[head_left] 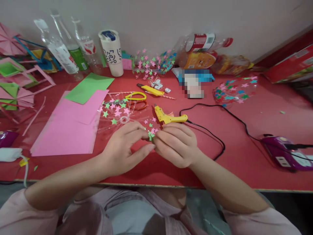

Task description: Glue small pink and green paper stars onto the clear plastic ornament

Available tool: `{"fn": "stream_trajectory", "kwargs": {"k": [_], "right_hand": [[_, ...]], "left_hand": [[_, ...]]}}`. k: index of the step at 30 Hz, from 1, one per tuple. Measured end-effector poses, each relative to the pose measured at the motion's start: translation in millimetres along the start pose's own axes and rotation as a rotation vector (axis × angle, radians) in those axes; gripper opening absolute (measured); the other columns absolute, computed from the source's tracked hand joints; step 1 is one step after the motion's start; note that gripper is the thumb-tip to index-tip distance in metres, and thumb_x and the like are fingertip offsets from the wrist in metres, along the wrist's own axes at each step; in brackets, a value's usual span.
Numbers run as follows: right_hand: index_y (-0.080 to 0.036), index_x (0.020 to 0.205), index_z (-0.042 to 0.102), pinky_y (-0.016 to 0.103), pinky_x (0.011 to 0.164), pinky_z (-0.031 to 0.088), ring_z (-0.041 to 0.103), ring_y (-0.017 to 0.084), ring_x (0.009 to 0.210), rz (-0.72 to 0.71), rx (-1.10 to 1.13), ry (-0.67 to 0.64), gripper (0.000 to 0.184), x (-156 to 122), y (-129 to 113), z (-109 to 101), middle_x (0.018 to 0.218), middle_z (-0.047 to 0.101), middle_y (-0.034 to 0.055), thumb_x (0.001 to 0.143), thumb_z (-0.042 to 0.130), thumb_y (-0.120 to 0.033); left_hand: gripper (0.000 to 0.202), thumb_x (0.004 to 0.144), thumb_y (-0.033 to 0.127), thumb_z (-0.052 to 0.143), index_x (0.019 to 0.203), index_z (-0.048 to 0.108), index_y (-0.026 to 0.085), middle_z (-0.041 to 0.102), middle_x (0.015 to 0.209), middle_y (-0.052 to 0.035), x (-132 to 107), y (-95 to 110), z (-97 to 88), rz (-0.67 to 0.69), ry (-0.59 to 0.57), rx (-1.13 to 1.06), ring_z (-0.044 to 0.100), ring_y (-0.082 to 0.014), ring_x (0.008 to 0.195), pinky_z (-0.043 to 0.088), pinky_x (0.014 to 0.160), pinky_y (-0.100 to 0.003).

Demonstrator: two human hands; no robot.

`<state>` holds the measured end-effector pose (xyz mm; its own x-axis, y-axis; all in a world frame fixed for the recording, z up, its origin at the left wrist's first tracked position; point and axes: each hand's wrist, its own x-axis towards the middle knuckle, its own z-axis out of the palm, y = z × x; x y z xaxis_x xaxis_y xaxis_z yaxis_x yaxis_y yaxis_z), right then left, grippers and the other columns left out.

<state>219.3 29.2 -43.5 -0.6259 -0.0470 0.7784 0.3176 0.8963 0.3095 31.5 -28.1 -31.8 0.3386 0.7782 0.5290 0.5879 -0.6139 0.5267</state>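
**Small work at a crowded red table (239,166)**

Mid-frame, the right hand (177,143) pinches a small green piece (151,136) among pink and green stars. The left hand (127,147) curves in beside it; from here I can't tell whether those fingers grip it too. A yellow glue gun (171,118) lies just above, pink sheets (66,130) left of centre, bottles (64,57) upper left against the grey wall (151,19).

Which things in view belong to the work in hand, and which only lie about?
Likely in the work:
- green piece between left hand and right hand
- pink stars
- yellow glue gun

Likely just lying about:
- white tumbler
- standing bottles
- sideways bottles
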Motion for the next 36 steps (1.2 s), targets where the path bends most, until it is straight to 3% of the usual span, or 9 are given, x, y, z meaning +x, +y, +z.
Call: {"fn": "stream_trajectory", "kwargs": {"k": [9,17,22,25,27,29,32,34,36], "right_hand": [[-0.023,0.081,0.066,0.028,0.078,0.055,0.059,0.013,0.077,-0.064,0.023,-0.036,0.014,-1,-1,-4,0.083,0.069,0.0012,0.085,0.055,-0.015],[-0.016,0.088,0.060,0.029,0.070,0.051,0.059,0.014,0.075,0.331,0.444,-0.077,0.006,2,-7,5,0.082,0.065,0.0060,0.083,0.063,-0.019],[-0.018,0.082,0.058,0.027,0.072,0.050,0.058,0.012,0.075,0.449,0.658,-0.143,0.005,8,-14,1,0.081,0.063,0.0034,0.087,0.056,-0.015],[-0.019,0.086,0.058,0.027,0.075,0.050,0.060,0.012,0.079,0.420,0.680,-0.176,0.004,9,-7,-3,0.085,0.065,0.0042,0.089,0.055,-0.017],[-0.019,0.093,0.060,0.029,0.079,0.049,0.061,0.015,0.086,0.405,0.568,-0.284,0.008,5,9,-5,0.092,0.067,0.0058,0.090,0.053,-0.019],[-0.019,0.096,0.062,0.032,0.080,0.046,0.060,0.018,0.090,0.511,0.285,-0.455,0.015,-4,29,-6,0.095,0.068,0.0070,0.090,0.048,-0.017],[-0.013,0.095,0.063,0.036,0.074,0.040,0.059,0.026,0.089,0.638,-0.087,-0.854,0.019,-22,55,-3,0.094,0.066,0.0142,0.084,0.047,-0.011],[-0.011,0.101,0.062,0.036,0.071,0.038,0.059,0.027,0.089,0.645,-0.120,-1.054,0.026,-34,61,3,0.100,0.065,0.0153,0.080,0.049,-0.008],[-0.011,0.107,0.060,0.035,0.072,0.037,0.059,0.027,0.090,0.649,-0.104,-1.106,0.031,-44,59,11,0.107,0.062,0.0157,0.079,0.047,-0.008]], "left_hand": [[0.005,0.085,0.014,0.052,0.081,0.053,0.018,0.061,0.077,-0.0033,-7,-1,6.5,0.012,0.055,-0.142,0.055,-0.0133,0.072,0.048,0.063,-0.025],[0.010,0.082,0.008,0.052,0.082,0.055,0.017,0.063,0.077,-0.0044,-15,-9,11.1,0.110,0.120,-0.001,0.056,-0.0133,0.071,0.049,0.066,-0.025],[0.008,0.083,0.010,0.052,0.082,0.056,0.017,0.062,0.073,-0.0035,-15,-8,11.5,0.065,0.127,-0.093,0.056,-0.0123,0.067,0.049,0.062,-0.024],[0.012,0.083,0.009,0.051,0.076,0.054,0.019,0.058,0.064,-0.0005,-13,-6,7.7,0.020,0.116,-0.208,0.054,-0.0113,0.061,0.047,0.056,-0.023],[0.015,0.083,0.008,0.050,0.073,0.053,0.019,0.056,0.059,0.0008,-12,-6,4.9,0.025,0.133,-0.202,0.053,-0.0107,0.058,0.044,0.053,-0.022],[0.016,0.082,0.006,0.049,0.072,0.053,0.018,0.055,0.057,0.0013,-12,-6,2.6,0.056,0.157,-0.139,0.051,-0.0101,0.056,0.043,0.052,-0.022],[0.016,0.081,0.005,0.050,0.073,0.055,0.018,0.055,0.057,0.0012,-13,-9,1.3,0.088,0.184,-0.052,0.050,-0.0096,0.055,0.042,0.051,-0.022],[0.015,0.081,0.005,0.050,0.074,0.055,0.018,0.055,0.057,0.0013,-14,-11,1.9,0.085,0.189,-0.032,0.050,-0.0098,0.055,0.042,0.051,-0.022],[0.014,0.081,0.005,0.051,0.074,0.055,0.017,0.055,0.057,0.0013,-15,-12,2.8,0.079,0.179,-0.028,0.050,-0.0097,0.055,0.042,0.051,-0.022]]}}
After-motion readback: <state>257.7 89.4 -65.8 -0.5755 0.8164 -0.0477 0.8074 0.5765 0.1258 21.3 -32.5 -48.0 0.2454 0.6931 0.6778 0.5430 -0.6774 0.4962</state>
